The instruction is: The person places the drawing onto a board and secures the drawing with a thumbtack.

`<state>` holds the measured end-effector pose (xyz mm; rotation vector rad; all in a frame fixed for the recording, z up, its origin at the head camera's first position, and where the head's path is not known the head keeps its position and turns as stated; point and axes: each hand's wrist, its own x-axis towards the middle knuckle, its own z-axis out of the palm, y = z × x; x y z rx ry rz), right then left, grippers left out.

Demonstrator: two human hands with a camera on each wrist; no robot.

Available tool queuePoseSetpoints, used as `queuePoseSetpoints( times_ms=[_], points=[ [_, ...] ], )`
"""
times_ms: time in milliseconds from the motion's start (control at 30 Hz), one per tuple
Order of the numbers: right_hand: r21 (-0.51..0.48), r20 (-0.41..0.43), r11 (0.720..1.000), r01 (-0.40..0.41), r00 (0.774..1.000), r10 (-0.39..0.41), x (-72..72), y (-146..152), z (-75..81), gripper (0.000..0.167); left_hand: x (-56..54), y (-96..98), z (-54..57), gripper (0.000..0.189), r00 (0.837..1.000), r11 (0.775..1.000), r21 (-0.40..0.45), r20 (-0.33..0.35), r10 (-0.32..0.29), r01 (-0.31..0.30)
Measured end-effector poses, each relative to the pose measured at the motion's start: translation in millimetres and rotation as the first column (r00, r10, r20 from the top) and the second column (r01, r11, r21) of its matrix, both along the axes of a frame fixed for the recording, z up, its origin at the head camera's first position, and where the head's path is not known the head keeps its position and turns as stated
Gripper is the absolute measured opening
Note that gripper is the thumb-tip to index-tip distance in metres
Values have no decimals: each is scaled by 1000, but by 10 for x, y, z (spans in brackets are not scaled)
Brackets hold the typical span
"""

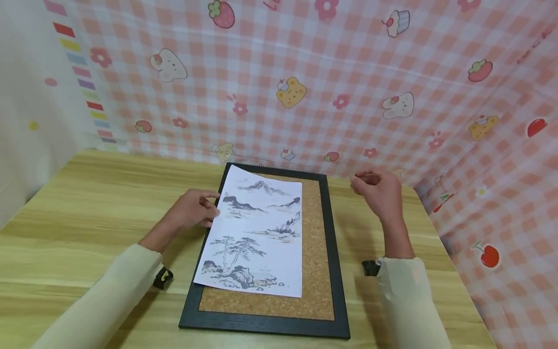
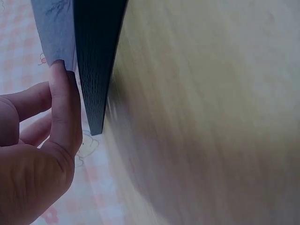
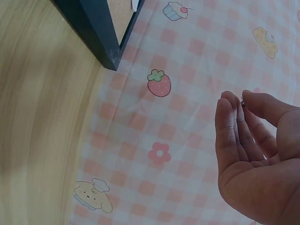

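A white paper sheet (image 1: 261, 232) printed with an ink landscape of mountains and trees lies over a corkboard (image 1: 316, 252) with a black frame. It sits toward the board's left side and overlaps the frame there. My left hand (image 1: 196, 208) holds the sheet at its left edge; in the left wrist view its fingertips (image 2: 58, 70) are right at the paper beside the frame. Raised beyond the board's right side, my right hand (image 1: 379, 191) pinches a tiny pin-like thing (image 3: 243, 102) between thumb and fingers. Most of that thing is hidden by the fingertips.
The board rests on a wooden table (image 1: 109, 208), its far end close to a pink checked cloth (image 1: 261, 63) with cartoon prints. More of this cloth hangs along the right side. Small black devices (image 1: 163, 278) are worn at the wrists.
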<state>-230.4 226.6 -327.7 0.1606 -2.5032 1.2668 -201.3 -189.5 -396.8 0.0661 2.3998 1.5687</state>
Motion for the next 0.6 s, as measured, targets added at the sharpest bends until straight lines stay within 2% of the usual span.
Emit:
queuePoseSetpoints(
  times_ms=[300, 600],
  points=[
    [19, 16, 999, -26, 1000, 25, -31, -33, 105, 23, -50, 76, 1, 59, 1000, 999, 39, 10, -22, 21],
    [44, 24, 998, -52, 998, 51, -49, -108, 41, 21, -30, 110, 15, 60, 999, 999, 4, 18, -35, 35]
  ],
)
